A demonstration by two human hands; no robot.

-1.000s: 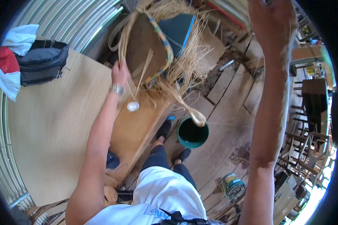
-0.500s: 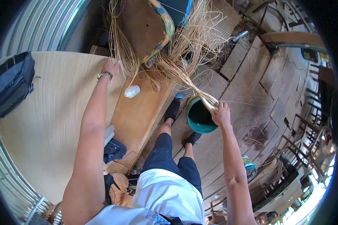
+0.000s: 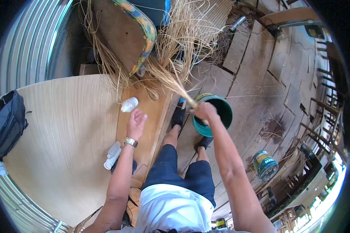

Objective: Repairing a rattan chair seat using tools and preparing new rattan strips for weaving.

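My right hand (image 3: 205, 112) is closed round the end of a bundle of rattan strands (image 3: 170, 80) at the left rim of a green bucket (image 3: 201, 129). The strands run up and left from it into a loose tangle (image 3: 179, 39). The bucket stands on the floor near my feet. My left hand (image 3: 136, 123) hovers with its fingers apart over the wooden bench (image 3: 147, 136), holding nothing. Just beyond it a white plastic bottle (image 3: 129, 104) lies on its side. Another bundle of strands (image 3: 101, 60) hangs beside a board with a patterned edge (image 3: 122, 37).
A pale tabletop (image 3: 66, 147) fills the left, with a dark bag (image 3: 8, 122) on it. Clear bottles (image 3: 112, 155) lie by my left forearm. On the plank floor (image 3: 252, 97) stands a green tin (image 3: 265, 165). Wooden chair frames (image 3: 319, 128) line the far right.
My left hand has come off the tabletop's far edge and moved nearer, to the bench. My right hand has moved left with the strands, across the bucket's rim.
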